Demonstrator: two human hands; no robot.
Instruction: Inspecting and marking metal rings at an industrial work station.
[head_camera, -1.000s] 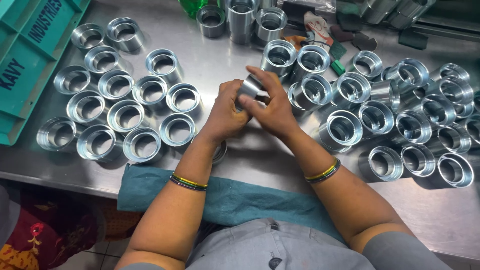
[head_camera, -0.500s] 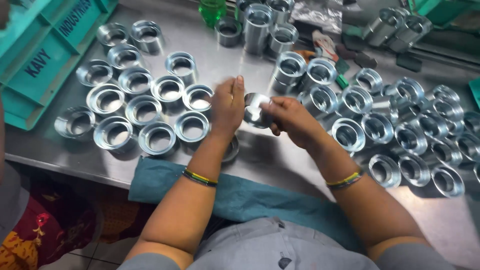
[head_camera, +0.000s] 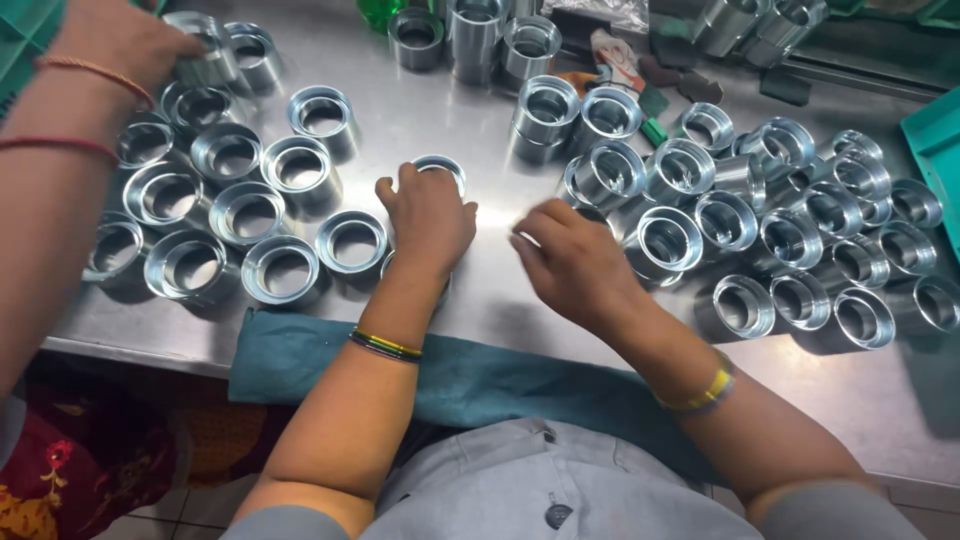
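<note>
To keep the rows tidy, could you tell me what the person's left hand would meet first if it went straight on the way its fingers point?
The left hand points away from the body, and its fingertips already rest on a metal ring. Past it lies bare steel table, then probably the ring at the far edge; depth is unclear.

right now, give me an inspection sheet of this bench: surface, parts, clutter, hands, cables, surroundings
surface: steel table, shiny, with a teal cloth along its near edge
parts: metal rings, upright rows on the left, a looser pile on the right
clutter: green bottle and small tools at the far edge
hands: left hand rests on a ring; right hand above the table, fingers curled, grip not clear; another person's hand on a far left ring
cables: nothing seen
surroundings: teal crates at the right and left edges
</note>
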